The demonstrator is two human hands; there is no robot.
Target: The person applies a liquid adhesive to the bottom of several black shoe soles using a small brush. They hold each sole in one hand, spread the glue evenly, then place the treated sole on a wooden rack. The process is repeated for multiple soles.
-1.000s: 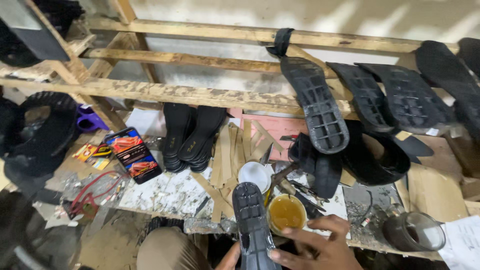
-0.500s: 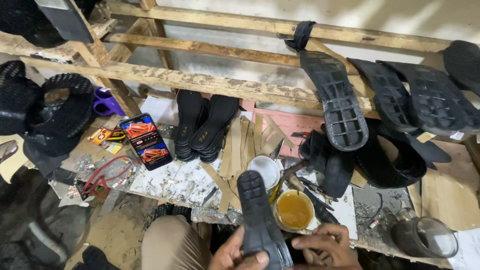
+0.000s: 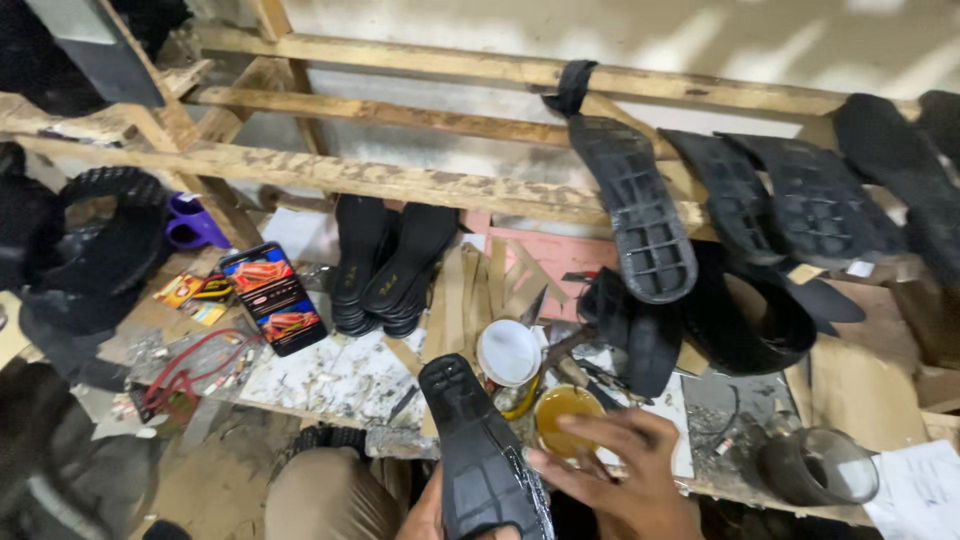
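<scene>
A black ridged rubber shoe sole (image 3: 482, 455) is gripped from below by the left hand (image 3: 432, 515), low centre; the right hand (image 3: 615, 470), fingers spread open, is held against its edge (over an amber glue tin (image 3: 562, 412)). A cluttered, glue-stained wooden workbench (image 3: 330, 375) is seen under a rough timber rack (image 3: 400, 180) hung with black soles.

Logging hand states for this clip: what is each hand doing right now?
Left hand: mostly hidden beneath the black shoe sole, holding it from below.
Right hand: open, fingers spread, fingertips touching the sole's edge, above the glue tin.
</scene>
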